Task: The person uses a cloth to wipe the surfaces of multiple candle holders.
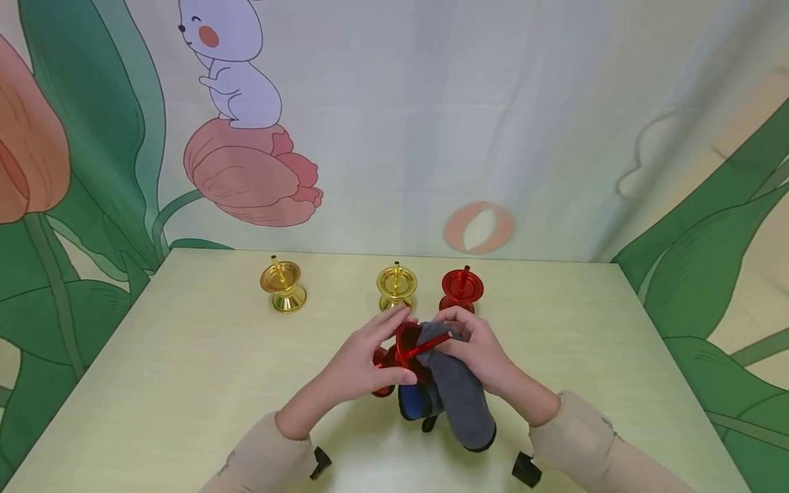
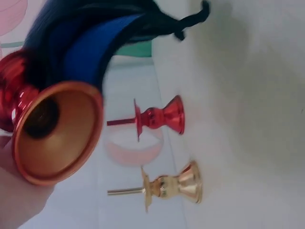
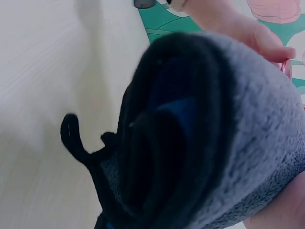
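Observation:
A shiny red candle holder (image 1: 403, 346) with a thin stem is gripped in my left hand (image 1: 360, 356), tilted above the table. Its round hollow base (image 2: 78, 133) faces the left wrist camera. My right hand (image 1: 487, 352) holds a folded grey cloth (image 1: 465, 397) with blue inner side, black edging and a small hanging loop (image 3: 71, 136). The cloth's upper end lies against the red dish, beside the stem. Right fingertips are partly hidden behind the cloth.
Beyond my hands, a gold candle holder (image 1: 396, 282) and a red candle holder (image 1: 462, 286) stand upright side by side. Another gold candle holder (image 1: 286, 291) stands farther left. A printed curtain (image 1: 370, 137) hangs behind the pale table (image 1: 185, 356).

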The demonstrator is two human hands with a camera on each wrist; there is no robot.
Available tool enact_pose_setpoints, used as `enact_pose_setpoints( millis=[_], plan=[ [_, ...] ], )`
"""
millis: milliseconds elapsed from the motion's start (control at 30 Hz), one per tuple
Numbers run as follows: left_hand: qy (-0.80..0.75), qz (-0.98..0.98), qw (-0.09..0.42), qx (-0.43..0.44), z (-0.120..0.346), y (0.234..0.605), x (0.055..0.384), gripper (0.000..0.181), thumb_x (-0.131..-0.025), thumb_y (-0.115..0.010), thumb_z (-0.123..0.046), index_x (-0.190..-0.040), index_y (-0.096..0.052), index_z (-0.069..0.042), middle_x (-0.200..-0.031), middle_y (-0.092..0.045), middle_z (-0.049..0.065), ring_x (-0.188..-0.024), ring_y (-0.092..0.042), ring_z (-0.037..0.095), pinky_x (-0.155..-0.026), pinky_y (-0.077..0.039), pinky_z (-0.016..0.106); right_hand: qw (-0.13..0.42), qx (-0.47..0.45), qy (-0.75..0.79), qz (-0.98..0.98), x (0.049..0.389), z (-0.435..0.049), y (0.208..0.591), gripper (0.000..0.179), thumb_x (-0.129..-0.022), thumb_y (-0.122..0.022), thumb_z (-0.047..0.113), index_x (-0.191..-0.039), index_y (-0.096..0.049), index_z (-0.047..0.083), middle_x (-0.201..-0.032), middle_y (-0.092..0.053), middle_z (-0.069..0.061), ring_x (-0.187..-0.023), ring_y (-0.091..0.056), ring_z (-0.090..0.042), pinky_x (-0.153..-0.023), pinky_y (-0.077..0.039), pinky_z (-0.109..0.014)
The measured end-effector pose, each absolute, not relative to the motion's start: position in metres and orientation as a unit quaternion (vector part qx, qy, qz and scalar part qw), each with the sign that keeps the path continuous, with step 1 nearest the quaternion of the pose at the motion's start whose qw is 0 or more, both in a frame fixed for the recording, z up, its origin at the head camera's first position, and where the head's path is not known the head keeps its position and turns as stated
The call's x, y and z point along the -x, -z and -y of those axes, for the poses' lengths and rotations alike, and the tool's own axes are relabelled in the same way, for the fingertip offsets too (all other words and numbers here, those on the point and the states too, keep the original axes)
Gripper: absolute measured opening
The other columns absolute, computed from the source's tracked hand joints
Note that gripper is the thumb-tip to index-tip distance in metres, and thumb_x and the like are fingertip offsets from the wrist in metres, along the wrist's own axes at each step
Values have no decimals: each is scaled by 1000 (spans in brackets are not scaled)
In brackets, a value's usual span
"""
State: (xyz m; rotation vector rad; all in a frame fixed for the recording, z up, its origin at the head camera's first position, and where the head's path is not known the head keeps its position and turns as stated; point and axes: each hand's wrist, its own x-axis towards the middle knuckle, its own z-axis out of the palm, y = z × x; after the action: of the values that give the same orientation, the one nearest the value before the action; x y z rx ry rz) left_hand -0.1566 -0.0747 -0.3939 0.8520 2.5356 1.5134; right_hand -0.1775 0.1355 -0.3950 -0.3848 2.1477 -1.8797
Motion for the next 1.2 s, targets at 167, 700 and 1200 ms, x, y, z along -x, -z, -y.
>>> enact_pose_setpoints(
  millis=[167,700,1200],
  plan=[
    [-479,-836,-69,-259,69,402,152,62,-79,-64,-29,-134,-39,-16,-142,-32,7,-114,-51,25,-83,-50,32,110,108,665,-730,179,-135,393,26,-82,-55,2,-106,-47,-3,-92,-62,4,-85,-58,-9,-79,-47,-27],
    [-352,-856,-233,-300,65,406,153,82,-57,-81,-39,-124,-48,-6,-127,-51,10,-116,-47,22,-93,-42,40,103,103,658,-739,176,-129,393,25,-80,-55,-2,-104,-50,-2,-93,-63,-2,-87,-57,-13,-79,-47,-29],
    [-539,-803,-18,-255,71,408,148,71,-63,-79,-21,-127,-47,-16,-117,-55,2,-100,-54,15,-71,-51,21,71,81,653,-750,182,-128,393,27,-79,-59,2,-105,-52,1,-93,-60,-8,-85,-56,-13,-77,-48,-28]
  ],
)
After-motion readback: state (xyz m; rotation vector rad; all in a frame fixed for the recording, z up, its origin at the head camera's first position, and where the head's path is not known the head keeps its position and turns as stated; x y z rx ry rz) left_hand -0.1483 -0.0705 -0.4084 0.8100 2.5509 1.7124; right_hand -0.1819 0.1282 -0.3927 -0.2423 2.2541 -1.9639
